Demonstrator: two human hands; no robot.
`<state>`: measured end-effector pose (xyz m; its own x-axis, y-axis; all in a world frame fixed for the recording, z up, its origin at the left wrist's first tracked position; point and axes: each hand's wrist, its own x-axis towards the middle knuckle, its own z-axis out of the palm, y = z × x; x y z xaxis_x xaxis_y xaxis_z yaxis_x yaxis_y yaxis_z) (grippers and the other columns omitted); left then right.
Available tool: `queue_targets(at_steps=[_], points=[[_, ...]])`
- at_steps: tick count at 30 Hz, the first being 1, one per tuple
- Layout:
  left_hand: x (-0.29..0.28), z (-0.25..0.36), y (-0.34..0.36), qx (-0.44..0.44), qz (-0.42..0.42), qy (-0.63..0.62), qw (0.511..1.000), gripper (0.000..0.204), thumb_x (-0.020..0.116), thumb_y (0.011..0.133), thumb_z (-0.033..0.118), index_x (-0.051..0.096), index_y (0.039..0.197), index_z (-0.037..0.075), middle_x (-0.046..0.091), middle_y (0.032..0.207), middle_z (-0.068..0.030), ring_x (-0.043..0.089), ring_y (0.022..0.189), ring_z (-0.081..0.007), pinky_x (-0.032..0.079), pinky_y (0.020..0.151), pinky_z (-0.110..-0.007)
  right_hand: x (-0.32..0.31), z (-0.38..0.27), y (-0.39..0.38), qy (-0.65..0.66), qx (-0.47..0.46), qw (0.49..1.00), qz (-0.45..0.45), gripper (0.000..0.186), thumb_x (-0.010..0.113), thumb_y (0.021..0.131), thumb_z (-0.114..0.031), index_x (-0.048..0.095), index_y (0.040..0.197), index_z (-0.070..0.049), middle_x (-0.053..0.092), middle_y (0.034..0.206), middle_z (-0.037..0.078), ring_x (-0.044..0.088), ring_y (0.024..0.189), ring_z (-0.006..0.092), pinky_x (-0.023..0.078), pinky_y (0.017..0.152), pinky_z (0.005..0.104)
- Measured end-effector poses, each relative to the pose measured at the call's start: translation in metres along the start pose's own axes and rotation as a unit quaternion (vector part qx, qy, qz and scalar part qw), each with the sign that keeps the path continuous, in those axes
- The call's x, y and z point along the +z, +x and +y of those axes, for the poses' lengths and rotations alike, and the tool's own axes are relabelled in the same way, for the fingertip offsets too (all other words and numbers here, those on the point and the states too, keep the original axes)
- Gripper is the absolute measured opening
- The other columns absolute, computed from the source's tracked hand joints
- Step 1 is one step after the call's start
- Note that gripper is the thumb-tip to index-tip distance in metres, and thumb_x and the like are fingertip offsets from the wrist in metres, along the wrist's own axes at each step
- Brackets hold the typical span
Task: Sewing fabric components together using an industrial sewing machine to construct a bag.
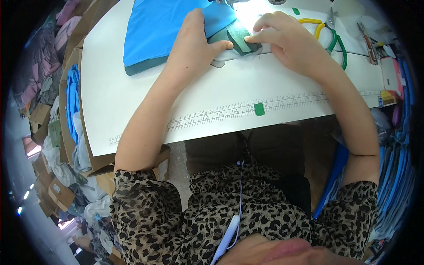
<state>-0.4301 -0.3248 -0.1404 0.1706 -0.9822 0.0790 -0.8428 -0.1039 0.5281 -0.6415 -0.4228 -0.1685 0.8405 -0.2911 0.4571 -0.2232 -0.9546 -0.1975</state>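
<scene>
A bright blue cloth piece with a dark green underside (152,37) lies on the white table under a lit sewing machine (227,1), only partly in view. My left hand (193,48) rests on this cloth, its thumb spread away from the fingers and touching the dark green part. Beside the thumb a lighter green strip (239,37) crosses the dark green fabric (221,39). My right hand (296,46) pinches the right edge of that fabric between thumb and fingers. The machine's glare hides part of the cloth near the needle.
Scissors with yellow and green handles (332,40) lie right of my right hand, near a small metal tool (367,43). A printed ruler (221,115) runs along the table's front. Cardboard boxes (62,194) and cloth heaps stand left; stacked blue and grey fabric (391,190) is at right.
</scene>
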Motion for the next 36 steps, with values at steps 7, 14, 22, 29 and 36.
queue_targets(at_steps=[7,14,22,29,36], points=[[0.004,-0.020,0.003,0.027,0.016,0.024,0.999,0.060,0.085,0.075,0.039,0.049,0.102,-0.001,0.054,0.087,-0.0093,0.052,0.080,-0.0187,0.048,0.073,-0.033,-0.009,0.001,0.007,0.020,-0.013,0.999,-0.023,0.037,0.060,0.079,0.011,0.074,0.104,-0.012,0.063,0.108,0.003,0.059,0.102,0.0212,0.049,0.089,0.0332],[0.005,-0.013,0.002,0.086,0.037,0.034,0.995,0.052,0.082,0.077,0.029,0.054,0.109,-0.002,0.058,0.102,-0.0144,0.057,0.093,-0.0285,0.048,0.083,-0.036,-0.009,-0.003,0.005,-0.046,0.001,0.998,-0.051,0.036,0.062,0.081,0.007,0.075,0.107,-0.014,0.063,0.116,-0.001,0.060,0.103,0.0198,0.050,0.092,0.0332],[0.011,-0.015,-0.004,0.263,0.052,0.083,0.960,0.020,0.069,0.081,0.005,0.068,0.101,0.005,0.063,0.123,-0.0054,0.056,0.111,-0.0269,0.046,0.097,-0.037,-0.004,-0.001,0.001,-0.086,-0.046,0.994,-0.046,0.027,0.061,0.083,0.002,0.074,0.102,-0.011,0.063,0.117,-0.005,0.057,0.106,0.0172,0.047,0.093,0.0330],[0.016,-0.009,-0.004,0.328,0.090,0.158,0.927,0.031,0.062,0.077,-0.004,0.067,0.105,0.008,0.065,0.115,-0.0042,0.058,0.110,-0.0252,0.048,0.096,-0.037,-0.006,0.000,0.001,-0.043,-0.044,0.998,-0.019,0.024,0.062,0.081,0.002,0.074,0.098,-0.010,0.062,0.110,-0.004,0.057,0.103,0.0165,0.046,0.090,0.0329],[0.019,-0.006,-0.003,0.323,0.069,0.146,0.933,0.031,0.062,0.077,-0.004,0.064,0.107,0.006,0.065,0.113,-0.0059,0.059,0.110,-0.0264,0.048,0.096,-0.038,-0.003,0.004,-0.001,-0.057,-0.053,0.997,-0.013,0.024,0.061,0.081,0.002,0.073,0.098,-0.010,0.061,0.110,-0.003,0.057,0.102,0.0172,0.046,0.089,0.0336]])
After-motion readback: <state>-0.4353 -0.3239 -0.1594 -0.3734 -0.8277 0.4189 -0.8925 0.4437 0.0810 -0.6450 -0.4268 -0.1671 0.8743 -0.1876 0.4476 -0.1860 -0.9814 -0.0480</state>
